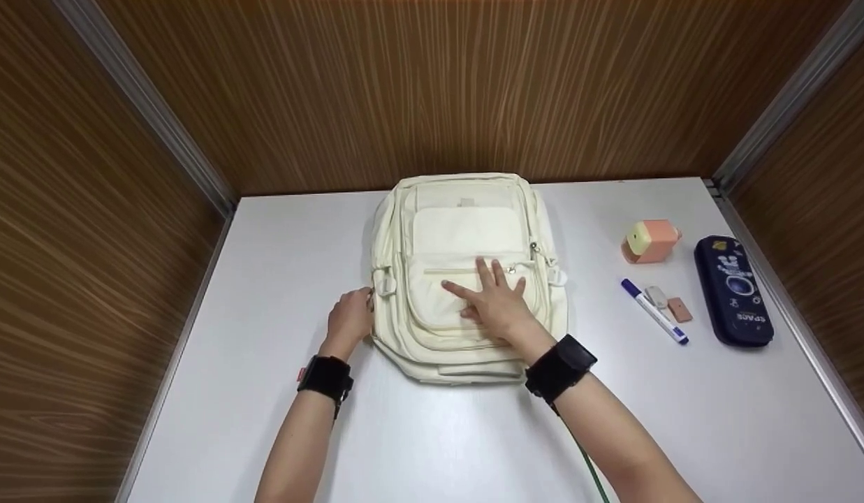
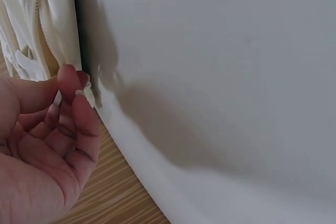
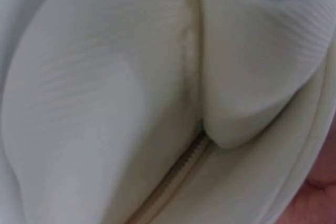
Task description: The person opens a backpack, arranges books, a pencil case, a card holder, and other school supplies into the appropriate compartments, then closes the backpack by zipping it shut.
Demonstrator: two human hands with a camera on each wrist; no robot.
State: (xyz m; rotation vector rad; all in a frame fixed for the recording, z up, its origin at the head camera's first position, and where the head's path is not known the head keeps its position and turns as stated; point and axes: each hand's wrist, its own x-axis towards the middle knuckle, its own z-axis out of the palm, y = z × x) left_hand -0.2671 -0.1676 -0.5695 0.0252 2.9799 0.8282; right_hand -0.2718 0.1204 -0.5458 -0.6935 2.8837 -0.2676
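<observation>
A cream backpack lies flat on the white table, front side up. At its left side my left hand pinches the zipper pull between thumb and fingertips; a small cream tab pokes out past the fingers, and the pull itself is mostly hidden. The side zipper runs down toward that grip in the left wrist view. With fingers spread, my right hand rests on the front pocket, just below its short zipper. Close-up cream fabric and a zipper fill the right wrist view.
To the right lie an orange and yellow pencil sharpener, a blue and white marker, two small eraser-like blocks and a dark blue pencil case. Wood-grain panels wall the table at the back and sides. A green cable trails below my right wrist.
</observation>
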